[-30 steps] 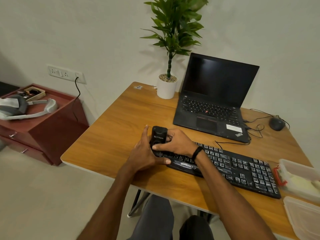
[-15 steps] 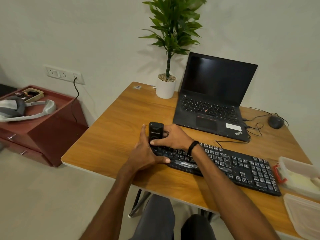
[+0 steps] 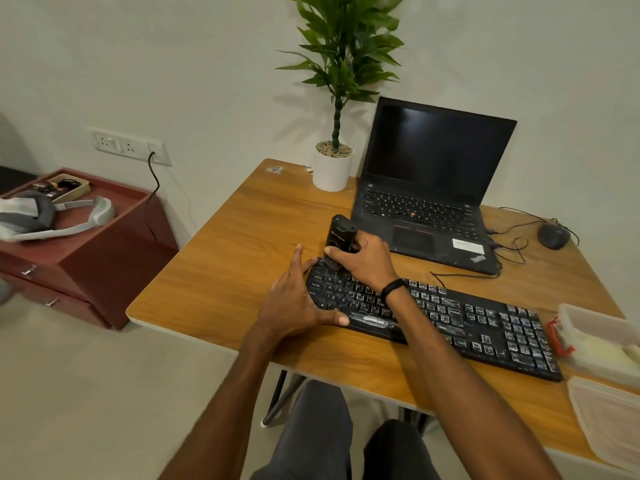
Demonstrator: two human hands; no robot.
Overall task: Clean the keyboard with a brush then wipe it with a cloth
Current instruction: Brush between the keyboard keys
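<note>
I'm seeing right hand (image 3: 363,259), fingers (image 3: 362,244) wrapping brush (image 3: 341,235), working keyboard (image 3: 467,320) top-left corner; keyboard lying along bench (image 3: 242,265) front edge. Left hand (image 3: 298,303), fingers straight, bracing keyboard's left end. I'm judging brushing just beginning; remaining keys and cloth wipe pending.

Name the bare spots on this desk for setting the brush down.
Most room: the bare desk left of the keyboard and laptop, below the plant pot. A narrower strip runs before the keyboard. Crowded: the right end, with mouse, cables and plastic containers.
</note>
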